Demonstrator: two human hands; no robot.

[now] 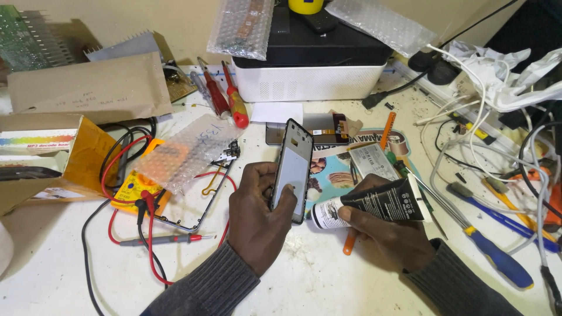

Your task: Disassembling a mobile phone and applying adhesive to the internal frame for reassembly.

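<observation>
The left hand (257,219) holds a slim black phone frame with a pale grey inner face (293,169) above the middle of the white desk (328,281). Its long axis runs near to far, tilted slightly right at the far end, with the pale face turned up towards the camera. The thumb lies on the near part of that face, and the other fingers (257,175) wrap the left edge from behind.

Just to the right, the right hand (389,234) has its fingers closed around a crumpled black squeeze tube with a white neck (374,205). The tube lies left to right, its white end pointing left, close to the frame's near end.

Red-handled screwdrivers (225,96) lie farther back on the left.
</observation>
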